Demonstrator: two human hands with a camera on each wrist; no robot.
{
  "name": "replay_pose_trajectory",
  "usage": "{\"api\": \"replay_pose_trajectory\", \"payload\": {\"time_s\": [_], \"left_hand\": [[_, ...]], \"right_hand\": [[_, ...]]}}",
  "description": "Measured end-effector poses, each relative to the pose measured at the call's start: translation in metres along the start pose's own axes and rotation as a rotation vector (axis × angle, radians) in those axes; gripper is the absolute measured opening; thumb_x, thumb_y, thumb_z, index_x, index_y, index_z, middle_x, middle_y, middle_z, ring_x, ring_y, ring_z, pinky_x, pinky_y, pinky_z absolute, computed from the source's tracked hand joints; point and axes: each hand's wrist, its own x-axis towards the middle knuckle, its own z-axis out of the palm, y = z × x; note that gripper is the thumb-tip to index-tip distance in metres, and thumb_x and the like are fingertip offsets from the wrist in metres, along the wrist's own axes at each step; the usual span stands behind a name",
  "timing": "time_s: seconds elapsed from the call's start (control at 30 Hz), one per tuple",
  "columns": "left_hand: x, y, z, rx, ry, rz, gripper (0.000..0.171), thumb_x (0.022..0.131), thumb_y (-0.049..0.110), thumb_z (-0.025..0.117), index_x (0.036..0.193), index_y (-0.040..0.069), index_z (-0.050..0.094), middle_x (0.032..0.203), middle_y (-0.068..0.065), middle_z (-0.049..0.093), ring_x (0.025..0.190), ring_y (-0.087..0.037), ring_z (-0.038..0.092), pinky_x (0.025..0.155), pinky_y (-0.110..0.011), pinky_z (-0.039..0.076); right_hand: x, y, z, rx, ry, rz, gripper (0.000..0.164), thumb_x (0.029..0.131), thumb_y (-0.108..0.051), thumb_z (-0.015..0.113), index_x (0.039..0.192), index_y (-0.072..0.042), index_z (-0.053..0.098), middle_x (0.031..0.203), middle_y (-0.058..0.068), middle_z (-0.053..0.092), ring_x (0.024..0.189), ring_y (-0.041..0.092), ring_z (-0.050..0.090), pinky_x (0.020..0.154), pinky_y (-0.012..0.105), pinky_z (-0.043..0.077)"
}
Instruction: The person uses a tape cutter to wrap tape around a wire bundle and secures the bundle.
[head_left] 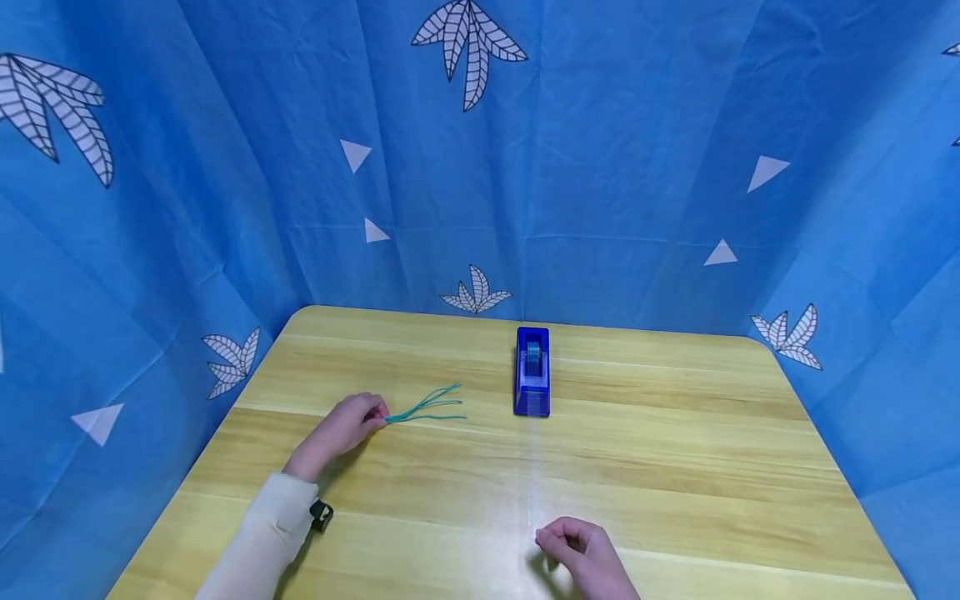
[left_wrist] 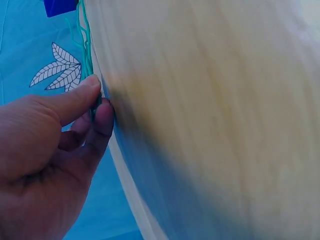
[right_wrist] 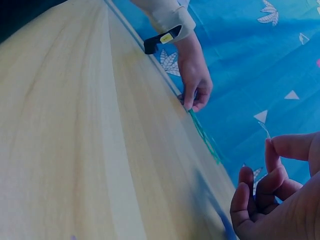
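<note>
My left hand (head_left: 341,435) pinches one end of a small bunch of teal-green strings (head_left: 423,408) between thumb and fingers. Their loose ends fan out to the right at the left-middle of the table. A blue tape dispenser (head_left: 532,402) stands near the table's back, right of the strings. From its front a strip of clear tape (head_left: 533,475) stretches toward the front of the table. My right hand (head_left: 588,557) pinches the free end of that strip between thumb and forefinger. In the right wrist view, a bit of clear tape (right_wrist: 264,129) sticks out past those fingertips.
The wooden table (head_left: 712,467) has rounded back corners. A blue curtain (head_left: 637,167) with white leaves and triangles hangs behind it and along both sides. A black wrist device (head_left: 321,516) sits at the left sleeve's cuff.
</note>
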Motion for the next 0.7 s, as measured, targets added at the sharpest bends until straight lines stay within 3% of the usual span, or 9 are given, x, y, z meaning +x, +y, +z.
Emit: {"api": "replay_pose_trajectory", "payload": {"time_s": [0.17, 0.27, 0.37, 0.53, 0.7], "left_hand": [[-0.0014, -0.0052, -0.0017, -0.071, 0.059, 0.015, 0.008, 0.095, 0.005, 0.073, 0.089, 0.010, 0.072, 0.085, 0.002, 0.071, 0.080, -0.010, 0.061, 0.075, -0.028, 0.054], [-0.0022, -0.0049, -0.0022, -0.067, 0.083, 0.002, 0.012, 0.093, 0.004, 0.075, 0.086, 0.013, 0.072, 0.084, 0.003, 0.071, 0.079, -0.010, 0.059, 0.074, -0.028, 0.052], [-0.0028, -0.0043, -0.0018, -0.089, 0.080, -0.021, 0.013, 0.094, 0.002, 0.074, 0.085, 0.011, 0.071, 0.081, 0.002, 0.069, 0.075, -0.009, 0.059, 0.072, -0.027, 0.052], [-0.0048, -0.0034, -0.0029, -0.206, 0.052, -0.051, 0.008, 0.093, -0.003, 0.071, 0.088, 0.002, 0.074, 0.076, -0.004, 0.069, 0.067, -0.009, 0.061, 0.063, -0.021, 0.053], [-0.0073, -0.0026, -0.0050, -0.186, 0.060, -0.087, 0.004, 0.091, 0.004, 0.076, 0.088, 0.003, 0.079, 0.078, -0.002, 0.074, 0.071, -0.009, 0.063, 0.068, -0.023, 0.052]], "right_hand": [[0.0004, -0.0020, 0.0010, -0.004, -0.002, 0.001, 0.027, 0.098, -0.017, 0.069, 0.094, 0.010, 0.069, 0.071, -0.005, 0.063, 0.070, 0.005, 0.057, 0.072, 0.020, 0.044], [0.0000, -0.0024, 0.0008, -0.005, -0.007, -0.005, 0.027, 0.098, -0.017, 0.068, 0.094, 0.010, 0.068, 0.071, -0.005, 0.063, 0.070, 0.004, 0.058, 0.072, 0.020, 0.044], [-0.0006, -0.0019, 0.0004, -0.003, -0.012, -0.012, 0.028, 0.099, -0.017, 0.068, 0.095, 0.011, 0.068, 0.072, -0.005, 0.063, 0.070, 0.004, 0.058, 0.072, 0.020, 0.045], [-0.0007, -0.0018, 0.0006, -0.002, -0.011, -0.005, 0.028, 0.099, -0.016, 0.067, 0.096, 0.012, 0.068, 0.072, -0.005, 0.063, 0.070, 0.005, 0.058, 0.072, 0.020, 0.045], [-0.0010, -0.0009, 0.0001, 0.002, -0.012, -0.007, 0.027, 0.099, -0.015, 0.067, 0.096, 0.012, 0.068, 0.072, -0.006, 0.063, 0.071, 0.005, 0.058, 0.073, 0.020, 0.045]]}}
